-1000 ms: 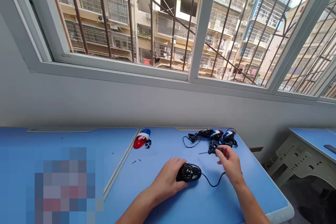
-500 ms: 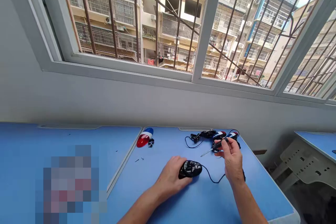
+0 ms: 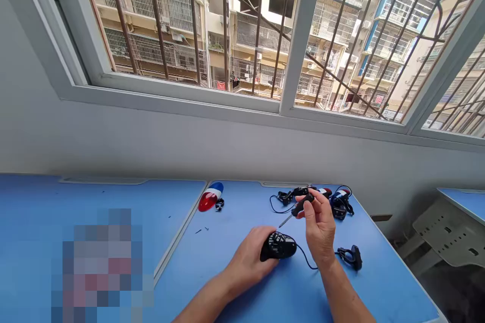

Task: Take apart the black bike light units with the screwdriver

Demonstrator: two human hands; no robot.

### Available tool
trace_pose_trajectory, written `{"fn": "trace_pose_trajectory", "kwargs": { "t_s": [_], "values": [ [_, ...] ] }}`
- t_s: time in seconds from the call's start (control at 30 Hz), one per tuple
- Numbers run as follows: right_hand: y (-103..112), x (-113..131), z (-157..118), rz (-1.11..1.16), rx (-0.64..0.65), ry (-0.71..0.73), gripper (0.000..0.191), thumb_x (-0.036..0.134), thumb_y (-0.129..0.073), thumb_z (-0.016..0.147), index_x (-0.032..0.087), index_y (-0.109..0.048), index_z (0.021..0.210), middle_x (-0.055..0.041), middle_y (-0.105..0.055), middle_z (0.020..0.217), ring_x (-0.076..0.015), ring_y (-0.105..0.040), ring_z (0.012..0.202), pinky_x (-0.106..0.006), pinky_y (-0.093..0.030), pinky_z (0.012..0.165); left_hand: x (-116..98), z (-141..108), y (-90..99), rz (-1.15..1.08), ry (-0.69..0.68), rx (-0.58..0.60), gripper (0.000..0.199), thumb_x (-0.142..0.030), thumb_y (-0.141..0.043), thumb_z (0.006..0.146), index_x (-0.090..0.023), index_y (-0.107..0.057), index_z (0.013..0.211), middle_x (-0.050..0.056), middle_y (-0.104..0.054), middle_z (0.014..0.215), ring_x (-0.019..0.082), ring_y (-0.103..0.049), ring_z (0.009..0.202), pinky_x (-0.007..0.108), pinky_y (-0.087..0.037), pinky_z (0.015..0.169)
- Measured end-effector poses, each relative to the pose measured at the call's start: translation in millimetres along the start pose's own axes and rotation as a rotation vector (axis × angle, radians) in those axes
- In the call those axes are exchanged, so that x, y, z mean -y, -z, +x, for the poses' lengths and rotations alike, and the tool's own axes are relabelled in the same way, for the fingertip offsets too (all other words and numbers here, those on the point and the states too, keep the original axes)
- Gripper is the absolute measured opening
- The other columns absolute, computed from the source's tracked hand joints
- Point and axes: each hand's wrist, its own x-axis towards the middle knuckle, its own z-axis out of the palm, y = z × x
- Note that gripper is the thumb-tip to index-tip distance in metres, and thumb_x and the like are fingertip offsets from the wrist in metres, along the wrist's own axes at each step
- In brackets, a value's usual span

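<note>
My left hand [image 3: 252, 252] is wrapped round the left end of a black oval corded device [image 3: 279, 246], shaped like a computer mouse, and holds it on the blue table [image 3: 288, 292]. My right hand [image 3: 320, 224] grips a screwdriver [image 3: 302, 205] by its black handle. Its thin metal shaft slants down and left, with the tip close to the upper edge of the device; whether it touches, I cannot tell. A thin black cable [image 3: 303, 252] leads from the device toward my right wrist. Beyond that wrist lies a black clamp-like part [image 3: 354, 257] on a cable.
A red, white and blue oval cover [image 3: 211, 197] lies at the back left beside a small black clip [image 3: 219, 205]. Two small screws [image 3: 202, 230] lie in front of them. Several black corded parts [image 3: 339, 204] sit along the back right. A window is behind the table.
My right hand has moved left with the screwdriver, bringing its tip close to the black device. My left hand still holds the device. The clamp-like part beyond my right wrist has come into fuller view.
</note>
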Motion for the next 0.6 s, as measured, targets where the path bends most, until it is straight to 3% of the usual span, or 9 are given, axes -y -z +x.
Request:
{"fn": "trace_pose_trajectory", "kwargs": {
  "t_s": [0.23,0.6],
  "values": [
    [2.8,1.6,-6.5,-0.033,0.05,0.037,0.027,0.036,-0.055,0.092,0.021,-0.056,0.114,-0.0051,-0.072,0.09,-0.0146,-0.064,0.069,-0.028,-0.057,0.057,-4.9,-0.2,2.5,-0.048,-0.019,0.024,0.052,-0.017,-0.063,0.07,-0.022,-0.057,0.12,0.008,-0.064,0.115,0.028,-0.058,0.106,0.039,-0.048,0.094],
    [8.4,-3.0,-5.2,-0.067,0.133,0.159,0.025,0.027,-0.055,0.093,0.021,-0.057,0.117,-0.0059,-0.073,0.09,-0.0138,-0.063,0.068,-0.026,-0.058,0.056,-9.0,1.8,0.5,-0.106,0.035,0.008,0.045,-0.012,-0.067,0.066,-0.021,-0.062,0.109,0.005,-0.066,0.107,0.026,-0.058,0.101,0.035,-0.046,0.09]
  ]
}}
